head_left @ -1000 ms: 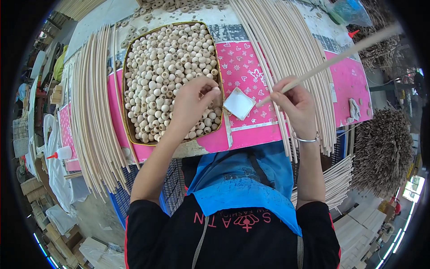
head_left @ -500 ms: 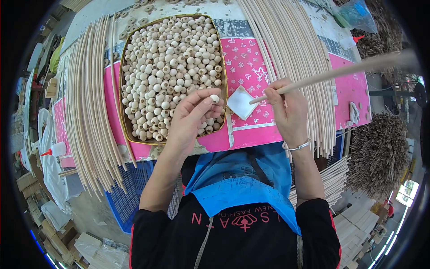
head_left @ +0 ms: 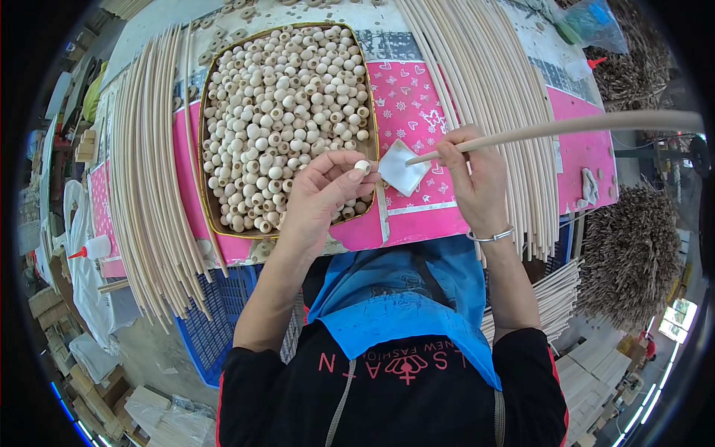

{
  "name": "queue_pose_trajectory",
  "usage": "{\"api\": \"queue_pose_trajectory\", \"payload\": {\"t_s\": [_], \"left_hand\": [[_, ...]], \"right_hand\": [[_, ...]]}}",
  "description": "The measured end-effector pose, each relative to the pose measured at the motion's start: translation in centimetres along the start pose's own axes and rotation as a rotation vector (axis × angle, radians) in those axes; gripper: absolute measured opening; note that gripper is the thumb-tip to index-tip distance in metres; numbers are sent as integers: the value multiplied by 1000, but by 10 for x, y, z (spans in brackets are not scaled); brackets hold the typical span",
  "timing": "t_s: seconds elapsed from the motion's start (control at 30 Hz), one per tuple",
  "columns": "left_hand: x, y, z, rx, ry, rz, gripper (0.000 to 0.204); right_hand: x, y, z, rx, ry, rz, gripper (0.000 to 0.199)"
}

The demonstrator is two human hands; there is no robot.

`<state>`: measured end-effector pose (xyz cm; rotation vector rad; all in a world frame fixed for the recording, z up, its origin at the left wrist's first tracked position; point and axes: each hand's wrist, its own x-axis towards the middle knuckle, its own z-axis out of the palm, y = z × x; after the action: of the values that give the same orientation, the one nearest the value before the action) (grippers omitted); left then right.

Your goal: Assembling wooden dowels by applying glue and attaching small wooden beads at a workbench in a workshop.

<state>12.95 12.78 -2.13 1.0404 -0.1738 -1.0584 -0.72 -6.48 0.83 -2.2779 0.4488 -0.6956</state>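
Note:
My left hand pinches one pale wooden bead between thumb and fingers, just above the near right corner of a tray filled with several such beads. My right hand grips a long pale wooden stick that runs up and to the right. The stick's near tip rests on a small white square dish lying on the pink patterned tablecloth between my two hands.
Bundles of long wooden sticks lie left of the tray and on the right of the table. A white squeeze bottle with a red tip lies at the left. A blue crate sits under the table edge. Brown bristly bundles stand at the right.
My left hand lifted out of the tray with one bead and drew toward the white dish. My right hand lowered the stick so its tip meets the dish.

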Motion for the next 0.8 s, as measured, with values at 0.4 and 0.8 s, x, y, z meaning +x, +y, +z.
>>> {"api": "queue_pose_trajectory", "payload": {"t_s": [0.4, 0.8], "left_hand": [[7, 0, 13, 34, -28, -8, 24], [17, -15, 37, -42, -75, -28, 22]], "right_hand": [[-21, 15, -25, 465, 301, 254, 21], [-23, -10, -51, 679, 443, 161, 30]]}}
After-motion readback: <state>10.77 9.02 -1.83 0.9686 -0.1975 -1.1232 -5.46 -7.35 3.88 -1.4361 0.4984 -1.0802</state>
